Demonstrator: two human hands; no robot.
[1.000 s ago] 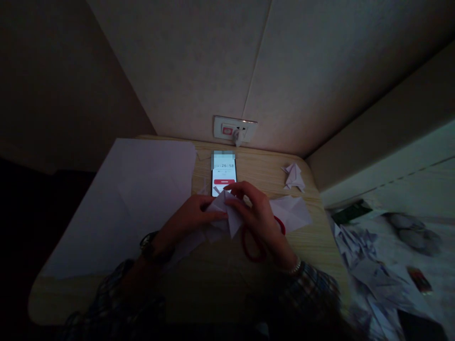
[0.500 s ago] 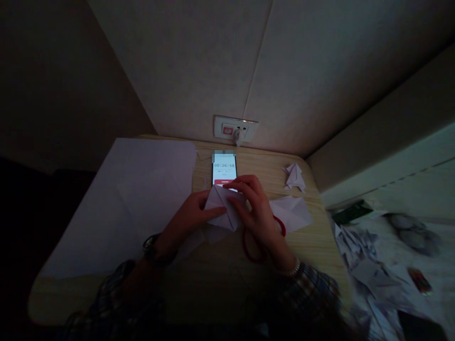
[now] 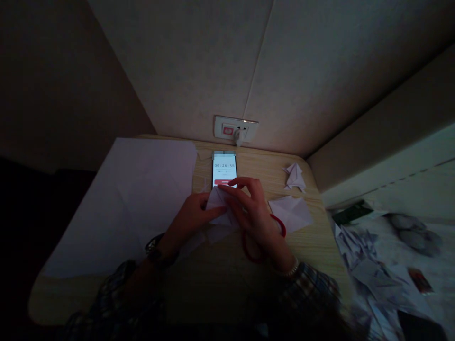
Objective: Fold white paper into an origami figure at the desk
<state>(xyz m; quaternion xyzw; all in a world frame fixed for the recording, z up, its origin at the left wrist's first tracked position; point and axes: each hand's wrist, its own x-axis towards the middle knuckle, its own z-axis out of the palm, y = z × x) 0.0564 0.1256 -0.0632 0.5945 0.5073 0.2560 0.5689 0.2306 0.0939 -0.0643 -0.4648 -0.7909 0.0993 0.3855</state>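
Note:
A small folded white paper [image 3: 215,201] is held between both hands above the middle of the wooden table. My left hand [image 3: 194,211] is closed on its left side, the thumb lying across its face. My right hand [image 3: 253,208] grips it from the right, fingertips at the upper edge, and covers much of that side. Just behind the paper lies a phone [image 3: 224,166] with a lit timer screen. Red-handled scissors [image 3: 253,253] rest partly beneath my right hand and wrist.
Large white sheets [image 3: 142,184] cover the table's left side. To the right lie a creased paper [image 3: 291,213] and a folded paper figure [image 3: 295,177]. A wall socket [image 3: 235,129] with a plug is behind. Beyond the table's right edge sits a pile of folded papers [image 3: 369,270].
My right hand has shifted slightly left over the folded paper, its fingertips now at the top, covering more of it. My left hand has barely moved.

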